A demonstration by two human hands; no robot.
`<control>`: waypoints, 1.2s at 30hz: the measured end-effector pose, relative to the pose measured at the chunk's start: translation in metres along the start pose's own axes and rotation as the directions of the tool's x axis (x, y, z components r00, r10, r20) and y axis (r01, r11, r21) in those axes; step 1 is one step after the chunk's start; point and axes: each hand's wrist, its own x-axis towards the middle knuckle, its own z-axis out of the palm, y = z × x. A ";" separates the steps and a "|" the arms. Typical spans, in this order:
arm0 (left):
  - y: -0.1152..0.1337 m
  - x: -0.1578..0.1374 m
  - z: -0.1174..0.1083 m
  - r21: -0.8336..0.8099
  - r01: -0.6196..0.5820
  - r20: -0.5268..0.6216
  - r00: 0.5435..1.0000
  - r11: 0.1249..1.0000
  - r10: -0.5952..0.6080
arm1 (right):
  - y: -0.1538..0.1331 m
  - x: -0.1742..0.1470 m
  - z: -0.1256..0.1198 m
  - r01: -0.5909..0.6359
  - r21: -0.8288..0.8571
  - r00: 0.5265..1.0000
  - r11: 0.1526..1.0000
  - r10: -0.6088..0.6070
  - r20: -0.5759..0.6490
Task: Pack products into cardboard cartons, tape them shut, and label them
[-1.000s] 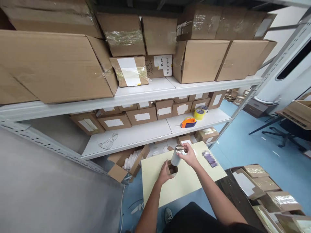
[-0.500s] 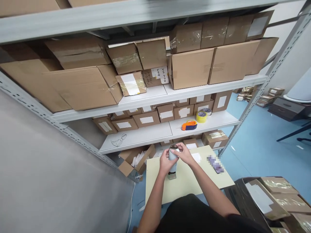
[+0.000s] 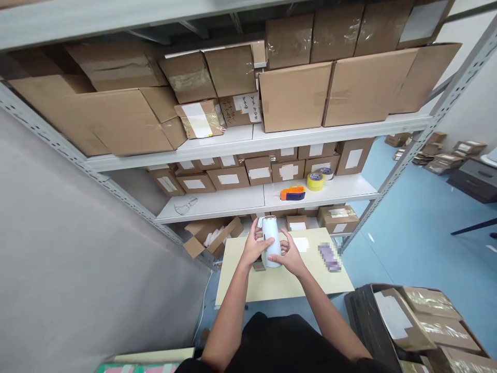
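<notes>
A pale blue insulated bottle with a white loop at its upper left is held above the pale yellow table. My left hand grips its left side, the thumb lying across the front. On the other side my right hand closes round the lower part, thumb near the base. The bottle stands nearly upright, its metallic top rim facing up. Just below and left of it, a small green item rests on the table, partly hidden by the left hand and the bottle.
White paper and a blurred purple item lie on the table. The shelf behind carries cartons, glasses, an orange tape cutter and yellow tape. An open carton stands left; a dark bin of boxes stands right.
The bottle has been raised and turned, so its pale side faces me instead of its open top. My right hand has moved from the rim down to the lower side.
</notes>
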 end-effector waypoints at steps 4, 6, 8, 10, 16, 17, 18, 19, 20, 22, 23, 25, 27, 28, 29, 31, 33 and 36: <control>-0.002 0.000 0.018 -0.010 0.005 -0.065 0.998 1.000 -0.006 | -0.002 -0.009 -0.015 0.025 -0.027 1.000 0.999 -0.025 0.016; -0.003 0.002 0.023 -0.057 0.014 -0.065 0.998 0.998 -0.018 | -0.006 -0.010 -0.021 0.012 0.043 0.996 0.999 -0.016 0.086; -0.004 0.004 0.026 -0.118 0.039 -0.016 0.999 0.992 -0.041 | -0.009 -0.010 -0.024 -0.007 0.083 0.991 0.997 -0.004 0.134; -0.003 0.006 0.027 -0.157 0.050 0.029 0.999 0.986 -0.046 | -0.011 -0.010 -0.024 -0.002 0.072 0.993 0.997 -0.006 0.122; 0.001 0.007 0.027 -0.048 -0.022 -0.096 0.995 0.999 0.017 | -0.016 -0.012 -0.019 0.043 -0.051 0.999 0.998 -0.043 0.004; 0.001 0.008 0.026 -0.053 -0.015 -0.089 0.996 0.998 0.010 | -0.016 -0.012 -0.019 0.033 -0.044 0.999 0.999 -0.031 0.030; 0.000 0.008 0.026 -0.067 -0.007 -0.080 0.997 0.998 0.002 | -0.016 -0.012 -0.019 0.020 -0.027 0.998 0.999 -0.018 0.063; 0.000 0.008 0.026 -0.087 0.001 -0.069 0.998 0.996 -0.007 | -0.017 -0.012 -0.020 0.007 -0.006 0.996 1.000 -0.006 0.092; -0.001 0.009 0.027 -0.109 0.010 -0.057 0.998 0.994 -0.016 | -0.016 -0.012 -0.021 -0.005 0.008 0.994 1.000 0.004 0.108; 0.000 0.010 0.028 -0.142 0.023 -0.041 0.999 0.990 -0.029 | -0.016 -0.011 -0.023 -0.013 -0.015 0.996 1.000 0.014 0.086; 0.001 0.011 0.029 -0.141 0.027 -0.042 0.999 0.990 -0.033 | -0.016 -0.011 -0.024 -0.004 -0.051 0.998 0.999 0.007 0.056; 0.005 0.012 0.030 -0.118 0.035 -0.063 0.997 0.992 -0.043 | -0.015 -0.010 -0.024 0.031 -0.129 0.999 0.991 -0.032 0.001; 0.009 0.013 0.029 -0.098 0.048 -0.095 0.994 0.994 -0.057 | -0.016 -0.009 -0.023 0.062 -0.147 0.998 0.987 -0.063 0.001; 0.010 0.013 0.028 -0.098 0.060 -0.105 0.992 0.993 -0.070 | -0.017 -0.009 -0.022 0.063 -0.121 0.998 0.991 -0.060 0.026; 0.011 0.013 0.025 -0.104 0.073 -0.106 0.991 0.992 -0.084 | -0.017 -0.008 -0.021 0.050 -0.081 0.997 0.995 -0.045 0.062; 0.010 0.013 0.021 -0.121 0.098 -0.080 0.991 0.988 -0.108 | -0.018 -0.008 -0.018 0.010 -0.013 0.992 1.000 -0.008 0.127; 0.008 0.012 0.016 -0.134 0.100 -0.042 0.993 0.986 -0.106 | -0.019 -0.009 -0.016 -0.001 -0.011 0.991 1.000 0.003 0.132; 0.005 0.010 0.013 -0.120 0.053 -0.062 0.996 0.991 -0.060 | -0.019 -0.010 -0.011 0.039 -0.118 0.999 0.992 -0.035 0.036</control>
